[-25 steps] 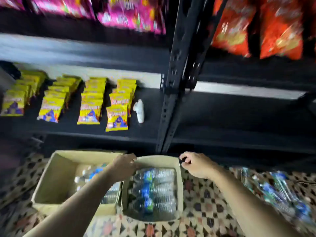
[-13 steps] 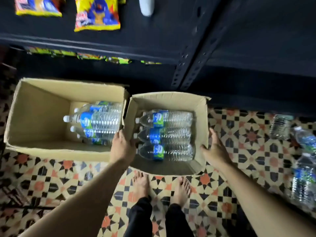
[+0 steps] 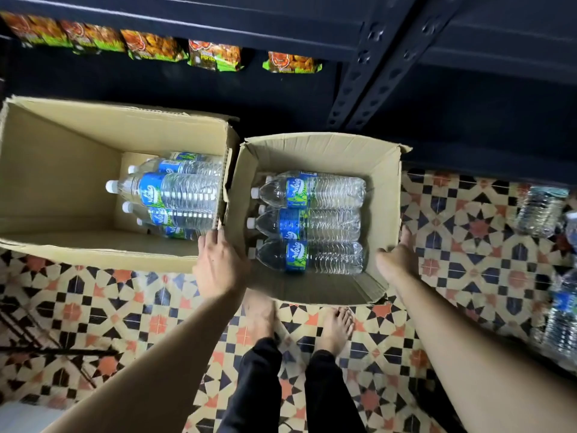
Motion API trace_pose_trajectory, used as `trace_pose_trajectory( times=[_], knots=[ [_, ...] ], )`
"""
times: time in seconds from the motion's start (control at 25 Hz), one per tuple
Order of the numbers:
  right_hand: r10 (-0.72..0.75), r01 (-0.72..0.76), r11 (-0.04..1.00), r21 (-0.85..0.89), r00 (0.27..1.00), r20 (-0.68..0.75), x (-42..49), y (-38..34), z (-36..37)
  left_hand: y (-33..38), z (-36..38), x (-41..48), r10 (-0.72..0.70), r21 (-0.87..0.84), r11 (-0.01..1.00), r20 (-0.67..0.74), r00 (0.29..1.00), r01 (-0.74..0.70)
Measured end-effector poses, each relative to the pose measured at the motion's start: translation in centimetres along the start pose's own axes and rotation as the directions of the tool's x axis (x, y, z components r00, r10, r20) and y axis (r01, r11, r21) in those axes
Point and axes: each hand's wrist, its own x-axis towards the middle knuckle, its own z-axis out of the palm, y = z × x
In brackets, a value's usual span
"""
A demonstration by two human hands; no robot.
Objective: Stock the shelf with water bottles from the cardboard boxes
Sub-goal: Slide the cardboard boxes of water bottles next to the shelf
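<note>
Two open cardboard boxes stand on the tiled floor below a dark metal shelf [image 3: 468,35]. The right box [image 3: 318,148] holds three water bottles [image 3: 309,225] lying on their sides, caps to the left, blue and green labels. The larger left box [image 3: 62,170] holds several more bottles [image 3: 175,192] at its right end. My left hand [image 3: 218,264] grips the right box's left wall. My right hand [image 3: 398,257] presses on its right wall from outside, thumb over the rim.
Loose water bottles [image 3: 540,210] lie on the floor at the right edge. Snack packets [image 3: 215,56] line a lower shelf at the top. A perforated black upright [image 3: 371,60] divides the shelving. My bare feet [image 3: 299,323] stand just behind the right box.
The view has tipped down from the shelf to the floor and come closer. Both hands slid from the right box's far rim to its side walls, where they stay.
</note>
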Motion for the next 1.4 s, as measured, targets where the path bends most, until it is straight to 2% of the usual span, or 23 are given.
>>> trace_pose_trajectory(
  times=[0.12, 0.2, 0.28, 0.36, 0.44, 0.52, 0.6, 0.72, 0.84, 1.0, 1.2, 1.32, 1.4],
  knots=[
    [-0.012, 0.011, 1.000, -0.023, 0.999, -0.036, 0.6, 0.6, 0.7, 0.7, 0.9, -0.2, -0.107, 0.020, 0.994, 0.072, 0.992, 0.106],
    [-0.007, 0.007, 1.000, 0.011, 0.996, -0.084, 0.9, 1.0, 1.2, 1.5, 1.6, -0.5, -0.223, -0.100, 0.966, 0.135, 0.965, 0.238],
    [0.001, 0.005, 0.999, 0.050, 0.992, -0.128, 1.2, 1.2, 1.6, 1.8, 1.9, 0.4, -0.276, -0.181, 0.933, 0.194, 0.941, 0.311],
    [0.009, 0.007, 0.995, 0.097, 0.986, -0.164, 1.4, 1.6, 1.9, 1.5, 1.8, 2.7, -0.228, -0.309, 0.901, 0.257, 0.939, 0.304],
    [-0.001, 0.032, 0.983, 0.182, 0.986, -0.168, 1.8, 2.2, 2.1, 1.2, 1.5, 5.2, -0.143, -0.468, 0.828, 0.354, 0.924, 0.307],
    [-0.009, 0.052, 0.959, 0.278, 0.988, -0.156, 2.1, 3.0, 2.3, 1.5, 1.6, 6.3, -0.080, -0.449, 0.853, 0.388, 0.918, 0.264],
    [0.006, 0.046, 0.924, 0.379, 0.991, -0.136, 2.2, 3.3, 2.4, 1.7, 2.4, 6.2, -0.070, -0.386, 0.899, 0.339, 0.938, 0.207],
    [0.031, 0.059, 0.883, 0.466, 0.983, -0.183, 3.0, 2.7, 2.6, 1.4, 3.8, 5.9, -0.055, -0.362, 0.925, 0.181, 0.982, 0.118],
    [0.037, 0.094, 0.864, 0.495, 0.968, -0.247, 3.5, 1.5, 2.3, 1.4, 4.6, 5.9, -0.075, -0.384, 0.919, 0.044, 0.996, 0.086],
    [0.010, 0.138, 0.888, 0.439, 0.948, -0.319, 4.7, 1.9, 2.9, 1.5, 5.4, 5.9, -0.088, -0.339, 0.938, -0.019, 0.996, 0.077],
    [-0.020, 0.178, 0.934, 0.309, 0.891, -0.453, 6.3, 3.5, 3.4, 2.0, 5.6, 5.1, -0.182, -0.349, 0.926, -0.073, 0.980, 0.146],
    [0.004, 0.163, 0.926, 0.340, 0.897, -0.442, 6.8, 4.2, 2.8, 3.2, 4.3, 4.0, -0.297, -0.367, 0.899, -0.104, 0.949, 0.241],
    [-0.020, 0.175, 0.929, 0.326, 0.903, -0.429, 7.2, 4.6, 2.1, 4.2, 3.5, 3.4, -0.318, -0.371, 0.890, -0.088, 0.944, 0.265]
  ],
)
